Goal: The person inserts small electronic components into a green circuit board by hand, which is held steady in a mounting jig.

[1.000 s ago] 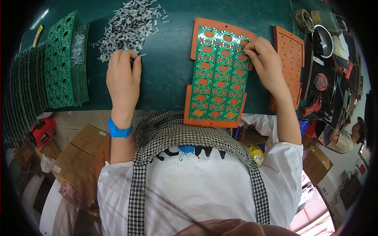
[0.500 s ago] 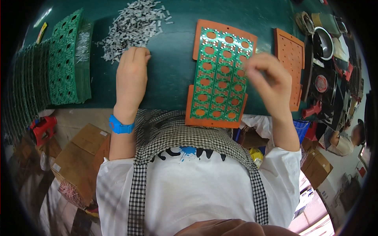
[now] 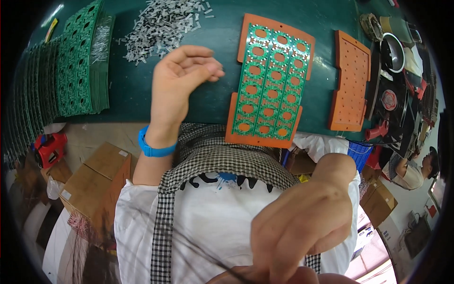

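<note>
Across a dark green tabletop (image 3: 210, 104), an orange notched tray (image 3: 265, 141) at one o'clock, overhanging the near edge, holds a green oval-holed circuit-board panel (image 3: 261, 91). Bare surface separates it from the half-curled left hand (image 3: 182, 71), panel at its three o'clock; the right hand (image 3: 302, 222), fingers bent, has it at twelve. Whether either grips anything cannot be told.

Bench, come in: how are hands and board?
Left fingers curled over green table; right fingers raised before white shirt. Green rectangular circuit-board panel on orange tray, untouched. Nothing covers it.
</note>
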Available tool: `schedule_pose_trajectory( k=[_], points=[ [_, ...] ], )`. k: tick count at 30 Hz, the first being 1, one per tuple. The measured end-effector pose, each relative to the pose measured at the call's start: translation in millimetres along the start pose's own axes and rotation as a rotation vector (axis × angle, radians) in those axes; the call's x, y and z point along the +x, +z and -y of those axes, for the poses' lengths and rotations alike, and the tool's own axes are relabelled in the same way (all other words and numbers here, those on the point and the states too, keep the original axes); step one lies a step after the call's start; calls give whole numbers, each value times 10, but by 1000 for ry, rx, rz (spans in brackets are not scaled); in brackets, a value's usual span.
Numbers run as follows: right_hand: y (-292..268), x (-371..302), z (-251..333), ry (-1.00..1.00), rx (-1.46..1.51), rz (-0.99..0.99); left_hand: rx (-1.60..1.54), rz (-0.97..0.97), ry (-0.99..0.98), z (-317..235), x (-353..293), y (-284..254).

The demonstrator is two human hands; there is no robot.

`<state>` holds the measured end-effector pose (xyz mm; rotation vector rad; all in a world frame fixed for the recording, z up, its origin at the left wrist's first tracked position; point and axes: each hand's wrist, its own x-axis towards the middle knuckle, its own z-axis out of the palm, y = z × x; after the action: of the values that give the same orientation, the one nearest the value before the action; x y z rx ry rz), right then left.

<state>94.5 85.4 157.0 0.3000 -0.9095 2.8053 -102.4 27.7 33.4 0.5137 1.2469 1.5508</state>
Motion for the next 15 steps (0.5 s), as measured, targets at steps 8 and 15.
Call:
schedule_pose_trajectory(
  k=[8,15],
  points=[
    [-1058,-137,-54,-255,-1840,-243,-191,205,-315,54,-97,241],
    [-1288,-439,131,-113,-1882,-555,770,-135,144,-13,-93,174]
  ],
)
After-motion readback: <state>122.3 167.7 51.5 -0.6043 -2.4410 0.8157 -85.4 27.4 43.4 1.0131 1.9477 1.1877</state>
